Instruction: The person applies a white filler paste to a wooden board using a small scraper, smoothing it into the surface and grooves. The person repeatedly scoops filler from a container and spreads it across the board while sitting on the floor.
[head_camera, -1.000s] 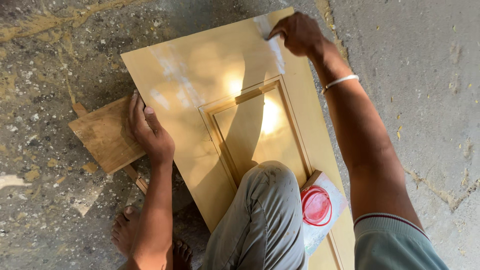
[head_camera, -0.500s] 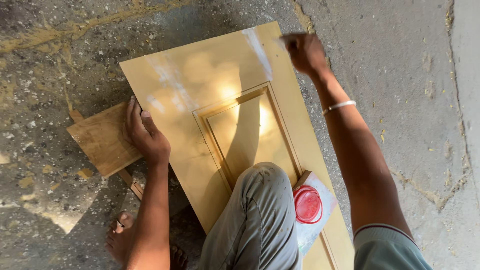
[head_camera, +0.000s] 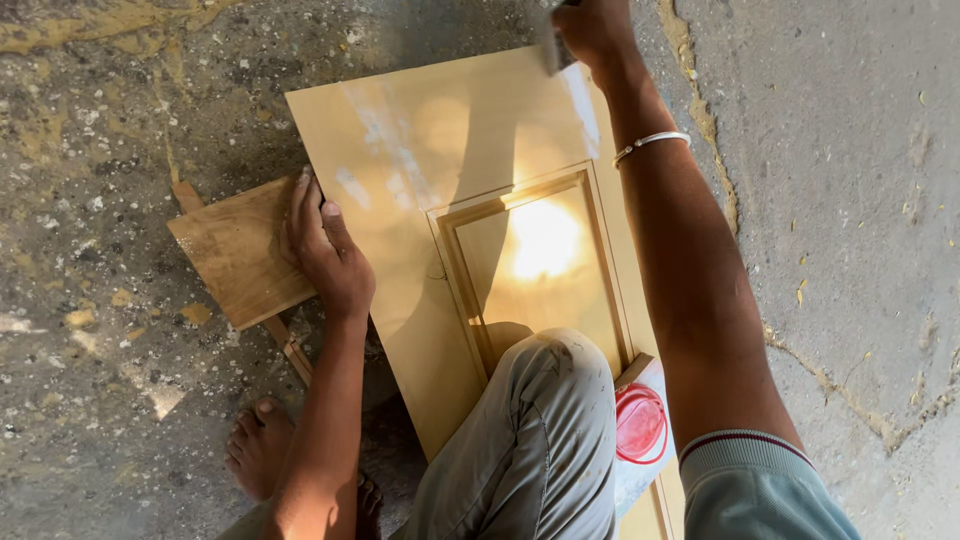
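A tan wooden door panel with a recessed framed centre lies flat on the concrete floor. My left hand presses down on its left edge, fingers spread over the edge. At the panel's far right corner my right hand is closed around a small flat tool, partly cut off by the top of the view. A white streak runs down the panel just below that hand. My knee in grey trousers rests on the panel's near end.
A smaller wood board sticks out from under the panel's left side. A white container with a red round lid sits by my knee. My bare foot is on the speckled floor.
My right hand has slid away along the panel's right edge toward the far corner, leaving a longer white streak. The left hand has stayed on the left edge.
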